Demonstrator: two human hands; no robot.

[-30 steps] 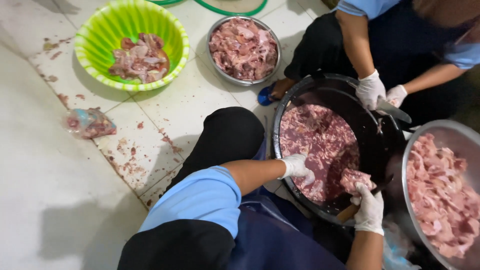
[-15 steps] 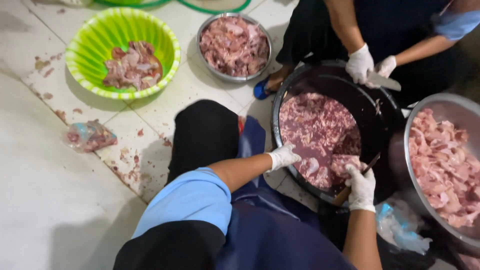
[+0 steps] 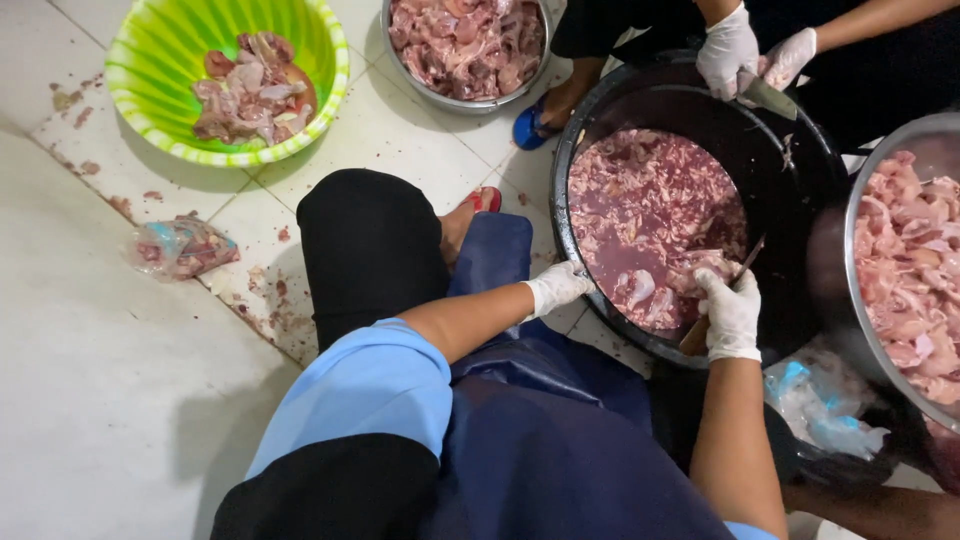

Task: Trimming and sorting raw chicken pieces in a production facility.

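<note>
A wide black basin on the tiled floor holds chopped raw meat in reddish liquid. My left hand, in a white glove, rests at the basin's near rim with its fingers curled and nothing seen in them. My right hand, also gloved, grips a wooden-handled knife whose blade points into the basin, right next to a pale piece of meat. At the far rim a co-worker's two gloved hands hold another knife.
A green plastic bowl with meat pieces sits far left, a steel bowl of meat behind it. A big steel basin of pale meat stands at right. A bag of scraps and crumpled plastic bags lie on the floor.
My left hand has drawn back out of the meat to the basin's near rim. My right hand keeps the knife at the near edge. The co-worker's hands stay at the far rim.
</note>
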